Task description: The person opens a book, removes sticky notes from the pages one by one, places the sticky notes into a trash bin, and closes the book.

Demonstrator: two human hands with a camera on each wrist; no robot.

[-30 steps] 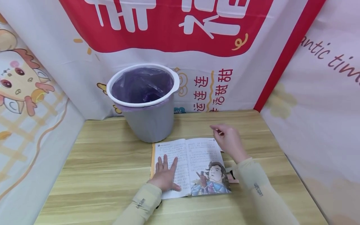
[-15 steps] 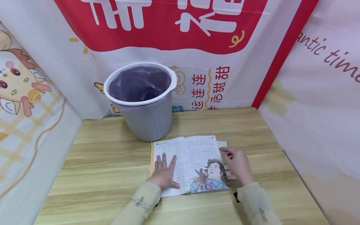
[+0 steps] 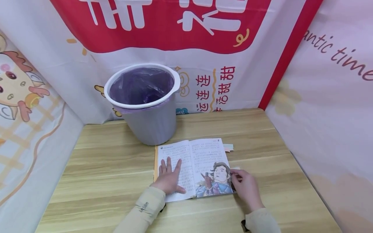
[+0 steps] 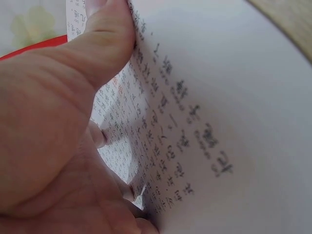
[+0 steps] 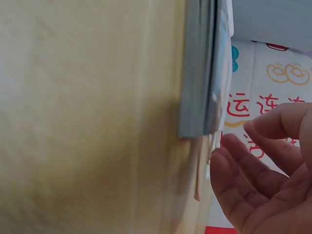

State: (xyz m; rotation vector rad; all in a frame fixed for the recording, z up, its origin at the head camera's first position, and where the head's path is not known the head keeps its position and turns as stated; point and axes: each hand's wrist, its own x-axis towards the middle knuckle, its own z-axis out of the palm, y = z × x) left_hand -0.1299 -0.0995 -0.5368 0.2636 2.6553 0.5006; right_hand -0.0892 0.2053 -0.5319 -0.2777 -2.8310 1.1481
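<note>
An open book with printed pages lies on the table; its right page carries a picture of a long-haired figure. My left hand rests on the left page with its fingers spread. In the left wrist view the page curves up beside my left thumb. My right hand is at the lower right edge of the book, fingers loosely bent. In the right wrist view its thumb and fingers stand apart near the page edges. Pale tabs stick out from the book's right side.
A grey trash bin with a white rim and purple liner stands behind the book. Printed cloth hangs at the back, and cloth covers the left and right sides too.
My right hand has moved from the book's upper right corner down along its right edge to the lower part. My left hand has stayed on the left page.
</note>
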